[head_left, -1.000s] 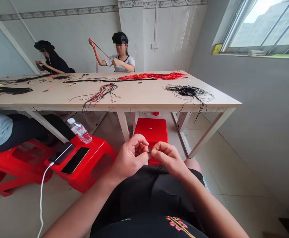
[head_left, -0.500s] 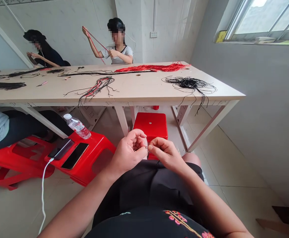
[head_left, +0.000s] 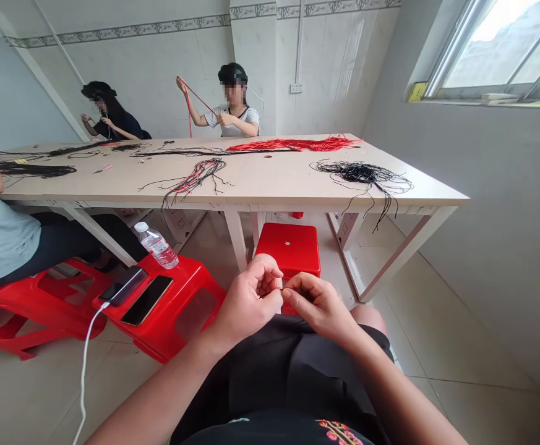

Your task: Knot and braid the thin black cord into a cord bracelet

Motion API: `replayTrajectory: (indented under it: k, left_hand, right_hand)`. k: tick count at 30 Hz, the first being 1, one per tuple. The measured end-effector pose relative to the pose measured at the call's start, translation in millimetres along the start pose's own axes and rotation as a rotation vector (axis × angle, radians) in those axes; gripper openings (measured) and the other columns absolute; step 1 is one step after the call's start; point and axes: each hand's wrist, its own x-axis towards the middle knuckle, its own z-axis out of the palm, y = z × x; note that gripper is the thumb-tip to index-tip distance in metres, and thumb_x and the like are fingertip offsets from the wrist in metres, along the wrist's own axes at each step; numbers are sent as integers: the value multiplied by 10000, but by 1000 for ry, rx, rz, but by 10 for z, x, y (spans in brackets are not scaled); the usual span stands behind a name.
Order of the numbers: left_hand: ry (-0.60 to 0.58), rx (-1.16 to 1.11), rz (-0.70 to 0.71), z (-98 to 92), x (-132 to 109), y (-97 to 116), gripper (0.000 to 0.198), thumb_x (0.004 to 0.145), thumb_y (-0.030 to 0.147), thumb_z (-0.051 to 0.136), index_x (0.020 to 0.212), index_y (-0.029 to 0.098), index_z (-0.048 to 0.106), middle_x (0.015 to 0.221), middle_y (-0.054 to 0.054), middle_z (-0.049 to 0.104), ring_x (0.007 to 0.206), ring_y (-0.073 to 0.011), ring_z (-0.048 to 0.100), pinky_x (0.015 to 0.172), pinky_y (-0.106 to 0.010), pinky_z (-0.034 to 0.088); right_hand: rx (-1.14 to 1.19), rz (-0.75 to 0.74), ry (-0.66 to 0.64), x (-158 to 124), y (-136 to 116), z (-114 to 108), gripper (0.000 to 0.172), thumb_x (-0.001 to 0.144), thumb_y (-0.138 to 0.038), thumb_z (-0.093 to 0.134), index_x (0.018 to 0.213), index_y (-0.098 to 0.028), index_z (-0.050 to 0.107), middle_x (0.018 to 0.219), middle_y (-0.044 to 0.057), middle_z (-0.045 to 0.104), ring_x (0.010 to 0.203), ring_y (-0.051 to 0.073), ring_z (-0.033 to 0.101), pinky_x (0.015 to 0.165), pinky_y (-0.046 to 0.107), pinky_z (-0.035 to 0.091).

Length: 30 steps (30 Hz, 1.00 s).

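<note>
Our left hand [head_left: 253,298] and right hand [head_left: 318,303] pinched a dark cord [head_left: 282,290] — barely visible. Both grips were closed, nearer us than the red stool [head_left: 288,247].

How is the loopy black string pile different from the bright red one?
The black pile is dark; the red pile is bright. The black pile is a round, loopy tangle; the red pile stretches out long. Ends of the black pile hang over the near edge of the table, while the red pile lies farther back. Both are string.
</note>
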Motion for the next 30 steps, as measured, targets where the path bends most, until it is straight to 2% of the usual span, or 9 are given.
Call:
replayTrajectory:
  k: [5, 8, 13, 21, 26, 30]
  left_hand:
    - [65, 140, 103, 46, -24, 33, 230, 616, 53, 497, 796, 196, 503, 671, 44, 442, 574, -69, 448, 521, -181, 416]
    - [76, 180, 118, 62, -30, 22, 248, 609, 51, 488, 804, 202, 510, 654, 48, 439, 550, -69, 440, 502, -182, 409]
    - [92, 200, 117, 58, -47, -10, 263, 618, 52, 493, 825, 210, 524, 698, 31, 472, 594, -79, 476, 541, -188, 429]
    - [-107, -119, -69, -73, -76, 15, 107, 714, 164, 549, 813, 178, 588, 758, -16, 565, 715, -117, 556, 652, -227, 468]
    - [-106, -115, -124, -121, -112, 24, 108, 743, 215, 566, 821, 179, 632, 786, -23, 618, 761, -127, 579, 702, -225, 458]
    - [-64, -68, -108, -126, -106, 39, 74, 733, 215, 568, 766, 175, 621, 708, -2, 576, 675, -110, 545, 622, -207, 439]
  right_hand:
    - [-161, -66, 110, -40, -4, 71, 198, 769, -260, 519, 600, -176, 459, 521, -51, 413, 466, 59, 326, 421, 186, 260]
    - [-235, -101, 196, -59, 13, 117, 184, 748, -224, 514, 581, -183, 449, 506, -50, 430, 449, 60, 341, 419, 185, 271]
    - [-292, -145, 238, -93, 40, 134, 169, 766, -221, 513, 606, -187, 473, 509, -39, 456, 454, 69, 359, 429, 194, 290]
    - [-92, -114, 138, -77, 48, 107, 205, 821, -309, 499, 662, -181, 485, 547, -39, 421, 477, 75, 334, 436, 201, 278]
    - [-91, -92, 46, -60, 28, 98, 195, 838, -302, 460, 708, -168, 518, 587, -19, 465, 529, 91, 382, 495, 211, 323]
    - [-115, -99, 33, -46, -20, 87, 195, 837, -301, 458, 706, -168, 515, 582, -23, 455, 524, 91, 377, 496, 211, 317]
